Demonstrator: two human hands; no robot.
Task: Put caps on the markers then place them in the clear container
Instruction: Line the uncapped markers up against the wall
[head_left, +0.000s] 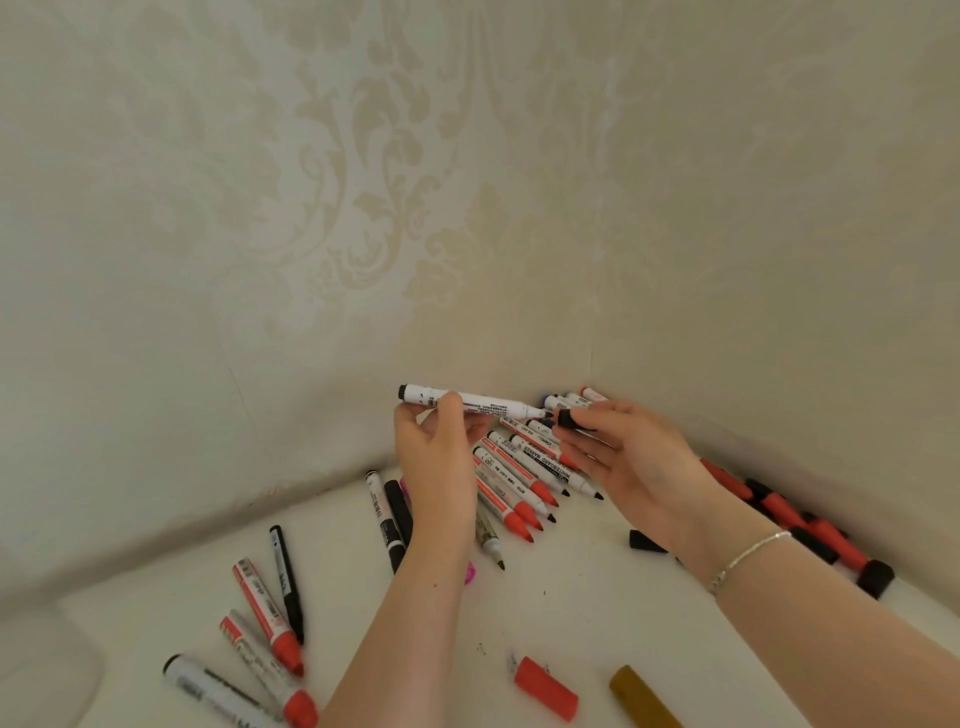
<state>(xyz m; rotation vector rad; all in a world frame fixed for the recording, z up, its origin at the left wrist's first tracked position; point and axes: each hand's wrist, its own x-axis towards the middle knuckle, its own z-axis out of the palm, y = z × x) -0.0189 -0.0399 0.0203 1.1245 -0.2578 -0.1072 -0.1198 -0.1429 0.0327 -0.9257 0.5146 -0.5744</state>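
White-barrelled, the marker (470, 401) sits level above the table (582, 597), pinched in the left hand (436, 457); the right hand (628, 457) pinches a black cap (569, 419) just beside its tip. Capping is in hand: next, line the cap up and press. No clear container can be made out for certain.

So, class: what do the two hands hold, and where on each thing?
Left hand pinches the white marker mid-barrel; right hand pinches the black cap by its sides.
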